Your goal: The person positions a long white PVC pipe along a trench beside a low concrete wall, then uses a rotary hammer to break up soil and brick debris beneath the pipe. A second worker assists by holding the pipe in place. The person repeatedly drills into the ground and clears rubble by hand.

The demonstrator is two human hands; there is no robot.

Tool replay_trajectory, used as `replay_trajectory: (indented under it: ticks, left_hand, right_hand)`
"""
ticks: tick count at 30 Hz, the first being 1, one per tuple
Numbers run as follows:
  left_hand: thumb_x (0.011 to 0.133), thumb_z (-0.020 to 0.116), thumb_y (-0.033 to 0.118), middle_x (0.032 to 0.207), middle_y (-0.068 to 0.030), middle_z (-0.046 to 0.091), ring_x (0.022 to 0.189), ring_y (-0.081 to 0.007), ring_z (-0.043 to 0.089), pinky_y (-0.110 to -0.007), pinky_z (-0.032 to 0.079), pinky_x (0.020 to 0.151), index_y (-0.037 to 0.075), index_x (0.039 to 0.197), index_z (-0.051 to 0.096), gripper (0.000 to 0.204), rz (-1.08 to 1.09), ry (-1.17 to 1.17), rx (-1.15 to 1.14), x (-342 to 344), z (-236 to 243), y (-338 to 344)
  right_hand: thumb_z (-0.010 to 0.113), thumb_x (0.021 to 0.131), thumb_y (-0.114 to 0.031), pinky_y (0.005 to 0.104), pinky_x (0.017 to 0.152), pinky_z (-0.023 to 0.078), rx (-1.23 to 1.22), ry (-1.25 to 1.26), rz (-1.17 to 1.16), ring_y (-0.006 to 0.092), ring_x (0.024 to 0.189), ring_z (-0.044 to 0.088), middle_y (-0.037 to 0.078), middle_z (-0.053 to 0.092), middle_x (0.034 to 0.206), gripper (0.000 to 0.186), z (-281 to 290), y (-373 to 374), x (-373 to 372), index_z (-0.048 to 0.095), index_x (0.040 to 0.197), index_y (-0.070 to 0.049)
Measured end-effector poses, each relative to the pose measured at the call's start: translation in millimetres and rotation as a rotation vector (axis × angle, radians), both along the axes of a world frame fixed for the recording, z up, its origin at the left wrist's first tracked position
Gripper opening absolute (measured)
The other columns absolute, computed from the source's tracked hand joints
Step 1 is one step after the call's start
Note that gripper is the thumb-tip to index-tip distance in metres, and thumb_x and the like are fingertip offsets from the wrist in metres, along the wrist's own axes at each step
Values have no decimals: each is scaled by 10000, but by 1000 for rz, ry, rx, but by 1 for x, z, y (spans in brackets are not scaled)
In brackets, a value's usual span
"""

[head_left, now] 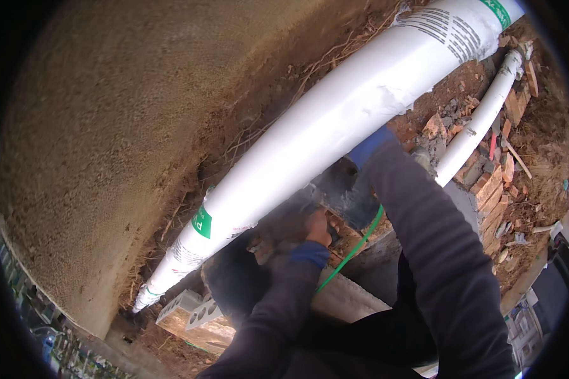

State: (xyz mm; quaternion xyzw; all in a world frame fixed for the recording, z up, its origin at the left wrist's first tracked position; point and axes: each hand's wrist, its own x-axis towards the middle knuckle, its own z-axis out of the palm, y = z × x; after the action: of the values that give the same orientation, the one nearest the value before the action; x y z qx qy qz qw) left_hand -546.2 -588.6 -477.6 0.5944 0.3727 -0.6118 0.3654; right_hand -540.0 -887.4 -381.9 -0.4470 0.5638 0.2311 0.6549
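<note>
A long white wrapped pipe (322, 136) runs diagonally across the view, with green and dark printed bands. Below it, my left hand (318, 227) reaches into a shadowed gap among soil and broken masonry; a blue cuff (310, 254) circles the wrist. Its fingers are blurred and partly in shade, so its grip is unclear. My right forearm (411, 189) stretches up to the pipe's lower edge. The right hand is hidden there, and only blue cloth (370, 145) shows at the wrist. A thin green hose or cord (354, 251) curves between my arms.
A rough earth-coloured wall (114, 126) rises beyond the pipe, with roots along its foot. A thinner white pipe (477, 126) lies at right, near broken bricks (490, 196). Perforated bricks (199, 316) stand at lower left. A concrete edge (351, 297) lies below my hands.
</note>
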Motion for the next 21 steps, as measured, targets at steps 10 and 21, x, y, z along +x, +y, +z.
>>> replay_trajectory:
  ticks: [10,21]
  left_hand:
    - [955,657,245,646,-84,578,504,-232,556,-407,463,470,37,831,638,243,-142,106,-70,-50,-1,48]
    - [922,632,160,709,-90,624,544,-236,579,-402,456,515,40,799,635,173,79,9,22,-39,62,1]
  right_hand:
    - [701,747,-29,366,469,522,-87,28,97,218,558,650,141,668,717,189,111,-4,-46,645,880,91]
    - [719,822,-128,316,527,522,-104,-51,255,189,562,668,87,684,696,164,120,-4,-12,708,794,33]
